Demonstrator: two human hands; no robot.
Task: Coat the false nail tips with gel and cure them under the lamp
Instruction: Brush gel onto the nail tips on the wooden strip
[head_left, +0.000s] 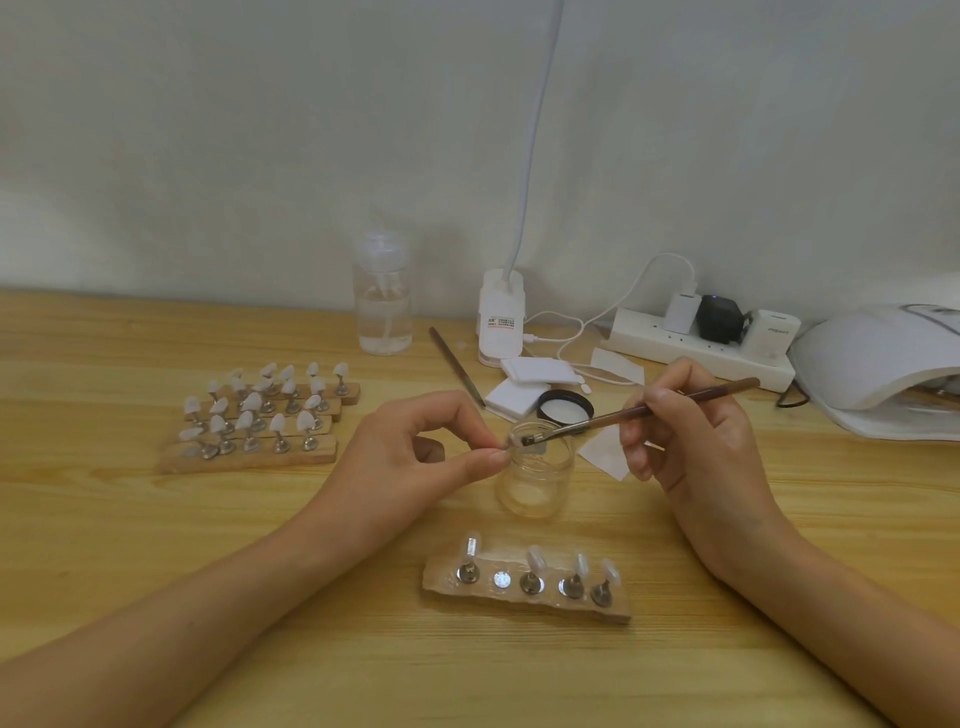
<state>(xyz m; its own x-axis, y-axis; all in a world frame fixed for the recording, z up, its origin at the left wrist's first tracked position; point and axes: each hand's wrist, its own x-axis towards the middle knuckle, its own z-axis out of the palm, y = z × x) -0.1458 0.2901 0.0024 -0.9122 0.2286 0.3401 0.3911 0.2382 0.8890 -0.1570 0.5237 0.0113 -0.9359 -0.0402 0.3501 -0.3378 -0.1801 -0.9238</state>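
1. Wooden table (156, 545): fills the lower half of the frame and bears everything below.
2. Curing lamp (878, 364): white dome at the right edge, mouth facing lower right.
3. Stacked racks (254, 415): centre left, rows of white tips on metal stands.
4. Power strip (696, 343): against the wall, upper right of centre, with plugs and a trailing white cable.
5. Left hand (415, 457): centre. Thumb and fingertips pinch a small stand carrying one nail tip (511, 441), held at the rim of the jar.
6. Right hand (696, 441): right of centre. It grips the brush (649, 410) like a pen, with the bristles on that tip.
7. Near rack (524, 597): lower centre, four tips standing and one magnet spot (501, 579) vacant.
8. Pump bottle (383, 301): upper centre, clear liquid.
9. Gel jar (537, 478): open, between the hands.
10. Jar lid (565, 406) and white pads (514, 395): just behind the jar.

Step, judged: gel is going onto a single tip and nothing is curing yet. Next, likely: return the tip to the vacant spot without smearing the wet coat. The open jar stands between the hands and that rack, so it is easily knocked. The cable and loose papers lie on the way to the lamp.
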